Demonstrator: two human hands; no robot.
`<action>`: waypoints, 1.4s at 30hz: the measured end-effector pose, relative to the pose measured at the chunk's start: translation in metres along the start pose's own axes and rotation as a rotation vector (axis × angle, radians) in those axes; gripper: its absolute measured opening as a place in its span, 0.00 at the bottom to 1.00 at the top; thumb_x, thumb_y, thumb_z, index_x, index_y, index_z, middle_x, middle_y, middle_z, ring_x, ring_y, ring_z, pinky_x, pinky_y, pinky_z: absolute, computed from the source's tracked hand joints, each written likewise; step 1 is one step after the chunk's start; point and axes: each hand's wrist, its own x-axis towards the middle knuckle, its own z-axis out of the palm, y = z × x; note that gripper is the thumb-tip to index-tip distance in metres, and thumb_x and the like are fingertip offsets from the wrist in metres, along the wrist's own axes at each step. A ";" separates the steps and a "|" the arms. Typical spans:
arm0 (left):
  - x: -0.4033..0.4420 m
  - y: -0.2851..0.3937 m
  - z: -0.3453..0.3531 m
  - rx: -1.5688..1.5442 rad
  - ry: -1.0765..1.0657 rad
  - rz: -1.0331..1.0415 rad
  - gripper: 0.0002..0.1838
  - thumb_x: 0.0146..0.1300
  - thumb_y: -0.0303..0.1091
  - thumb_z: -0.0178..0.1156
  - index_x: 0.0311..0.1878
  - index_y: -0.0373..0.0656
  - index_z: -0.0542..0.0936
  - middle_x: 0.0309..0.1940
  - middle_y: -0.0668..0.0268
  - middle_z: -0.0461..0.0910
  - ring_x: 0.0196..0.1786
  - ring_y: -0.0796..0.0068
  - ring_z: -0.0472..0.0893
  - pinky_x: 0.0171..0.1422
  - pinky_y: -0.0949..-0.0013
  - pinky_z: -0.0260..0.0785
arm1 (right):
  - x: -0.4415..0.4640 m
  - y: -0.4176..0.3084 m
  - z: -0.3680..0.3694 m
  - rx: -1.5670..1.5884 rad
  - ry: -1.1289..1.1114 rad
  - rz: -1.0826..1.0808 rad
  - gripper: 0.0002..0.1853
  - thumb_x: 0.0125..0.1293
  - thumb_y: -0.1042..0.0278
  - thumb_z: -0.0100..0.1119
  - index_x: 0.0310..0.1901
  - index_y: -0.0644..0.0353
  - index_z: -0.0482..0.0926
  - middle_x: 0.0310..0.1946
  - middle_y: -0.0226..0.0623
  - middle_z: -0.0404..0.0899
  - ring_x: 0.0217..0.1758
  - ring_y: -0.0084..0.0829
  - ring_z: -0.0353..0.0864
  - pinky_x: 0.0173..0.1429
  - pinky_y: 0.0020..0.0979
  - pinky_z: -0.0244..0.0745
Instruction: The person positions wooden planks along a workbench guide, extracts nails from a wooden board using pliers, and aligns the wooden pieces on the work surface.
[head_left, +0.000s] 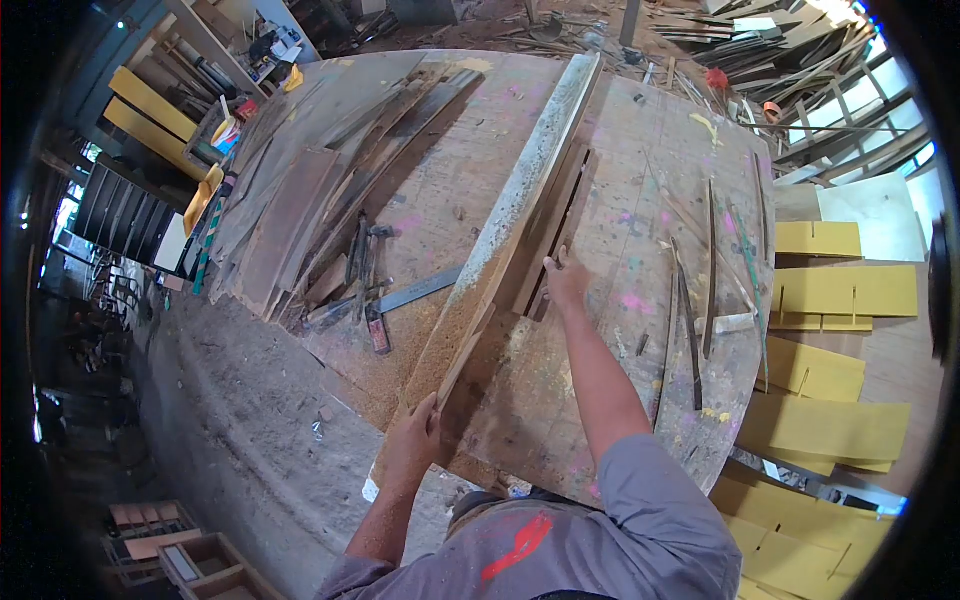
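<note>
Long plank spans the surface near edge to far edge, left hand wrapped on its near end, right hand pinching a slotted board. Probably positioning; next move needs steadiness, imo.

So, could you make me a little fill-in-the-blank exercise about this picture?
1. The hand on the long board, near the bottom of the picture, is the person's ____ one.
2. The flat panels just right of the table are ____ in colour.
3. The bright mark on the person's shirt is ____.

Missing words: left; yellow; red.
</note>
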 end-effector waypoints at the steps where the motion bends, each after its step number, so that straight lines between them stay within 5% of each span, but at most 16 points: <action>1: 0.003 0.006 -0.002 -0.031 -0.013 -0.019 0.24 0.73 0.32 0.62 0.71 0.43 0.81 0.57 0.43 0.86 0.58 0.39 0.86 0.62 0.47 0.78 | 0.005 0.001 0.001 -0.005 0.031 -0.020 0.30 0.75 0.59 0.69 0.75 0.57 0.77 0.32 0.45 0.90 0.19 0.34 0.88 0.26 0.37 0.85; 9: 0.028 0.017 0.012 0.026 0.021 0.020 0.22 0.77 0.37 0.61 0.71 0.46 0.81 0.53 0.46 0.86 0.54 0.40 0.86 0.58 0.44 0.78 | 0.031 -0.017 -0.013 -0.177 0.061 -0.125 0.30 0.72 0.56 0.72 0.72 0.58 0.80 0.39 0.51 0.92 0.20 0.35 0.89 0.34 0.39 0.87; 19: 0.054 0.050 0.017 0.049 0.056 0.032 0.21 0.77 0.39 0.61 0.69 0.48 0.81 0.50 0.47 0.87 0.51 0.40 0.87 0.57 0.43 0.78 | 0.118 0.046 0.011 -0.154 0.131 -0.283 0.30 0.75 0.63 0.69 0.75 0.60 0.76 0.40 0.45 0.92 0.19 0.33 0.88 0.21 0.34 0.84; 24: 0.066 0.054 0.027 0.031 0.061 0.017 0.21 0.76 0.37 0.62 0.68 0.46 0.82 0.50 0.47 0.87 0.52 0.40 0.87 0.57 0.43 0.78 | 0.110 0.012 0.001 -0.089 0.124 -0.192 0.29 0.75 0.62 0.69 0.75 0.59 0.77 0.36 0.44 0.91 0.19 0.33 0.88 0.22 0.34 0.84; 29: 0.077 0.063 0.036 0.024 0.085 -0.022 0.21 0.74 0.36 0.63 0.67 0.46 0.83 0.51 0.46 0.88 0.53 0.40 0.87 0.58 0.44 0.78 | 0.137 0.022 -0.001 -0.163 0.054 -0.174 0.35 0.73 0.54 0.67 0.76 0.61 0.74 0.69 0.54 0.81 0.67 0.48 0.85 0.58 0.45 0.87; 35: 0.087 0.077 0.034 0.000 0.080 -0.033 0.21 0.75 0.39 0.63 0.68 0.47 0.82 0.51 0.47 0.88 0.53 0.40 0.87 0.58 0.44 0.78 | 0.123 -0.020 -0.017 -0.071 0.012 -0.030 0.35 0.72 0.52 0.68 0.75 0.61 0.77 0.70 0.55 0.80 0.72 0.52 0.81 0.79 0.45 0.71; 42: 0.109 0.076 0.044 0.031 0.067 0.009 0.21 0.78 0.39 0.59 0.70 0.47 0.80 0.52 0.45 0.86 0.53 0.38 0.86 0.57 0.43 0.79 | 0.159 -0.002 -0.011 -0.131 0.080 -0.154 0.33 0.72 0.53 0.68 0.74 0.62 0.78 0.70 0.54 0.80 0.68 0.52 0.83 0.75 0.45 0.75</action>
